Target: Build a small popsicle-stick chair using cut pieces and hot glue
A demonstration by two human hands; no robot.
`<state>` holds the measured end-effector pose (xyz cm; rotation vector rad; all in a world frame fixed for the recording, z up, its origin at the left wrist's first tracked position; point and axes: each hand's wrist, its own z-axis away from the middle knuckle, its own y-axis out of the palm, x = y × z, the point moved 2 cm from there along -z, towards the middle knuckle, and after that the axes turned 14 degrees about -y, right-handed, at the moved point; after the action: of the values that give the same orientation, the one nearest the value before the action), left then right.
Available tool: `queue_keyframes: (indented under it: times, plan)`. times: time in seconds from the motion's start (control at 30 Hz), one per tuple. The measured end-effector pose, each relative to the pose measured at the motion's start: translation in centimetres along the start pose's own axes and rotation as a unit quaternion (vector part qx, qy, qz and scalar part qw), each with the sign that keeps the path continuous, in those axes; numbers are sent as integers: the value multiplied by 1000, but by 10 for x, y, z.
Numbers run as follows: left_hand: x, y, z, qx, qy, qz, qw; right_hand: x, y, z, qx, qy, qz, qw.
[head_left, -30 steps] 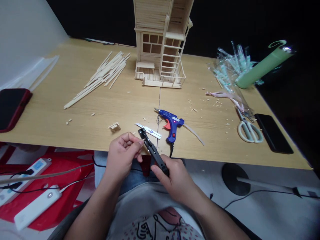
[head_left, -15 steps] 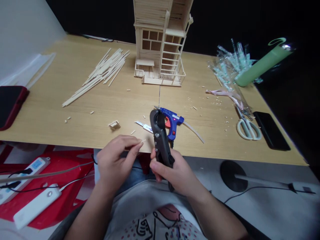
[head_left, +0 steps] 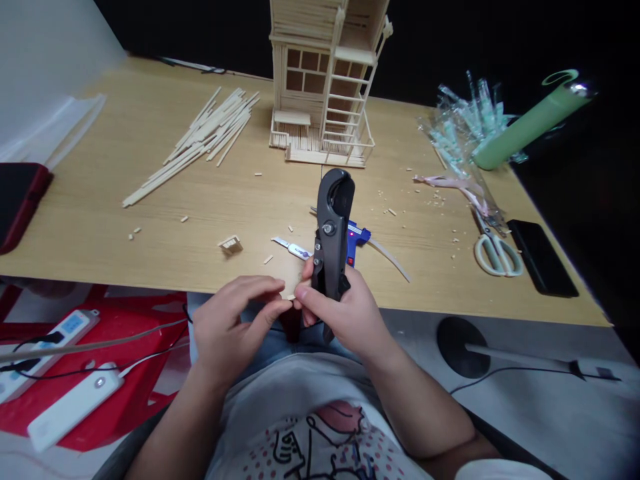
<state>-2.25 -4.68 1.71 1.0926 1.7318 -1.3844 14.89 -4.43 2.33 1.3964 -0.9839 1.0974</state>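
Observation:
My right hand point(head_left: 345, 310) is wrapped round a black pipe cutter point(head_left: 331, 233), its hooked jaw pointing up and away from me. Between my two hands, just off the table's front edge, is a tiny piece of wooden stick point(head_left: 290, 297). The thumb and fingers of my left hand point(head_left: 240, 313) are closed at one end of it, and my right thumb tip meets the other end. Behind the cutter lies a blue hot glue gun point(head_left: 356, 241), partly covered. A white-handled craft knife point(head_left: 299, 251) rests to the cutter's left.
A wooden stick model house point(head_left: 305, 100) stands at the back. Left of it lies a pile of thin sticks point(head_left: 205, 143). A small wooden part point(head_left: 231, 245) is near the front edge. Scissors point(head_left: 495, 250), a black phone point(head_left: 543, 257) and a green bottle point(head_left: 530, 127) are on the right.
My right hand has raised the pipe cutter and turned it more upright. Its thumb has come over to the stick piece, and my hands are now together.

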Motion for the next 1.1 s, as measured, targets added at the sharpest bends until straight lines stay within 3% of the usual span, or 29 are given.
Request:
queue_keyframes:
  times: [0.1, 0.23, 0.37, 0.5, 0.67, 0.9, 1.1]
  plan:
    - [0, 6, -4, 48, -173, 71, 981, 6, -2, -1, -13, -58, 128, 990]
    - [-6, 11, -8, 135, -269, 150, 942, 10, -2, 0, 4, -138, 269, 953]
    - [-4, 10, -10, 137, -281, 175, 934, 13, -3, 2, 18, -153, 291, 944]
    - [2, 6, -12, 63, -273, 174, 944, 15, -6, 10, 53, -117, 298, 946]
    - [4, 7, -17, -15, -271, 195, 943, 5, -9, 29, 104, -25, 367, 924]
    - [7, 18, -19, -27, -287, 309, 907, -7, -5, 40, 89, -5, 406, 910]
    - [7, 21, -20, -23, -290, 346, 892, -8, -2, 36, 94, -17, 430, 898]
